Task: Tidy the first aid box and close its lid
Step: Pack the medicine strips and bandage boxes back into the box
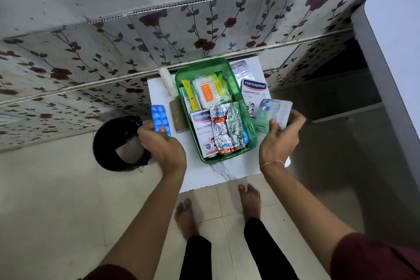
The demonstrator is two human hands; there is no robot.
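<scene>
The green first aid box (251, 141) sits open on a small white marble table (213, 175). It holds a cotton bud pack (208, 92), a Hansaplast box (203, 130), silver foil strips (227, 128) and sachets. My left hand (159, 143), left of the box, grips a blue pill blister (160, 118). My right hand (280, 137), right of the box, holds silver and green blister strips (273, 112). A second Hansaplast box (254, 93) and a silver blister (242, 70) lie on the table to the box's right. No lid is clearly visible.
A white gauze roll (167, 80) and a brown bandage roll (178, 116) lie left of the box. A bin lined with a black bag (118, 143) stands on the floor at left. A floral tiled wall is behind, a white table (395, 52) at right. My bare feet (218, 213) stand below.
</scene>
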